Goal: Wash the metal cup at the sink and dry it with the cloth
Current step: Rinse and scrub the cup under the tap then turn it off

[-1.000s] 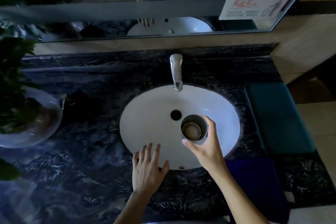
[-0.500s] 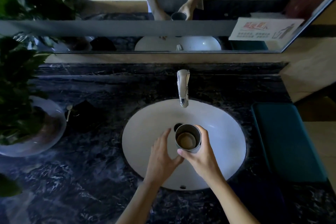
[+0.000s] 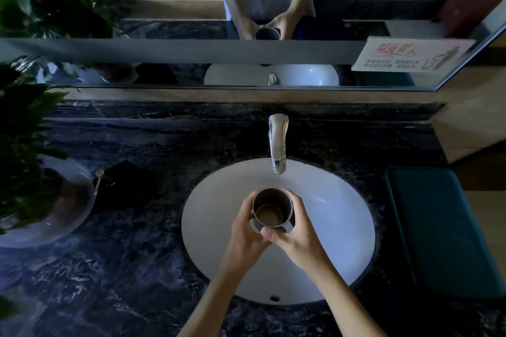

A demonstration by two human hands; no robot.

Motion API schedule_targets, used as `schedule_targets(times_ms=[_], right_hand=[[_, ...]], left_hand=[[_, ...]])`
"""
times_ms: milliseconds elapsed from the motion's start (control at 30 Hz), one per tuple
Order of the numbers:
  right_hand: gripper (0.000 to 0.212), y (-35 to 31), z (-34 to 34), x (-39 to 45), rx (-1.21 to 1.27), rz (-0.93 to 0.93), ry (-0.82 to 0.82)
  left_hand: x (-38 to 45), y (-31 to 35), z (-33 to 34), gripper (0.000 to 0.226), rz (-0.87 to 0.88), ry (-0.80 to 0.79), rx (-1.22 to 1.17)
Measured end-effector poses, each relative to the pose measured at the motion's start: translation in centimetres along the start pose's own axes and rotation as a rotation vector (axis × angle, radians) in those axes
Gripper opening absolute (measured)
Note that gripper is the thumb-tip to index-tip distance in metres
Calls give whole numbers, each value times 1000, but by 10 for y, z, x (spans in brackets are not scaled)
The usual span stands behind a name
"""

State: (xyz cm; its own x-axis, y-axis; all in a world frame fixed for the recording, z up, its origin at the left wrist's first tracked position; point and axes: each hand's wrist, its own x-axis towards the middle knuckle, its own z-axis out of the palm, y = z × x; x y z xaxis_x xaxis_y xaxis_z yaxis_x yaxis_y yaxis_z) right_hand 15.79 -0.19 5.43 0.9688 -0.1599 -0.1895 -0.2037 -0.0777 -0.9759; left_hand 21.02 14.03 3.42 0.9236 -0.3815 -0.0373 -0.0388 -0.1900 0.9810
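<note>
I hold the metal cup (image 3: 272,208) upright over the white sink basin (image 3: 342,216), just below and in front of the faucet spout (image 3: 278,142). My left hand (image 3: 246,230) wraps the cup's left side with fingers curled around the wall. My right hand (image 3: 297,232) grasps the right side, with the thumb pressed against the near wall below the rim. Both hands are closed on the cup.

Cup interior: dark walls and a brownish bottom. I cannot tell whether that is liquid, residue or a reflection. No water stream is visible at the spout.

Basin: the visible surface shows nothing lying in it. The overflow hole (image 3: 274,298) sits at the near wall. The drain is hidden behind the cup and my hands.

Countertop (image 3: 137,254): dark marbled stone. A teal cloth (image 3: 440,230) lies flat to the right of the basin, well apart from the cup. At the left stands a glass bowl (image 3: 54,230) holding a leafy plant (image 3: 24,128); its other contents are too dim to identify.
</note>
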Motion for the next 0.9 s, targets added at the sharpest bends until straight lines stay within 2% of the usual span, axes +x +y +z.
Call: schedule_targets(times_ms=[100,133,200,300,400,500,633,800,900], right_hand=[[96,-4,-5,4,18,40,-56],[94,-6,-8,7,40,58,-38],[74,-12,-15,20,98,81,62],[29,-24,-29,52,218,155,299],[14,-40,-40,87,319,281,411],[15,-49,-41,116,287,412,350],[27,-51,-33,140,273,475,231],[20,-50,-24,152,272,495,230],[22,-51,-24,154,272,485,242]], left_hand=[[3,-2,-2,67,-10,36,-8],[4,-2,-4,69,-23,53,-16],[7,-4,-7,72,-41,87,-28],[11,-8,-11,75,-49,139,-23],[14,-11,-14,73,-60,168,-12],[16,-11,-15,72,-91,186,-25],[20,-12,-16,70,-133,180,-39],[21,-16,-20,80,-158,170,-40],[20,-15,-21,77,-170,172,-30]])
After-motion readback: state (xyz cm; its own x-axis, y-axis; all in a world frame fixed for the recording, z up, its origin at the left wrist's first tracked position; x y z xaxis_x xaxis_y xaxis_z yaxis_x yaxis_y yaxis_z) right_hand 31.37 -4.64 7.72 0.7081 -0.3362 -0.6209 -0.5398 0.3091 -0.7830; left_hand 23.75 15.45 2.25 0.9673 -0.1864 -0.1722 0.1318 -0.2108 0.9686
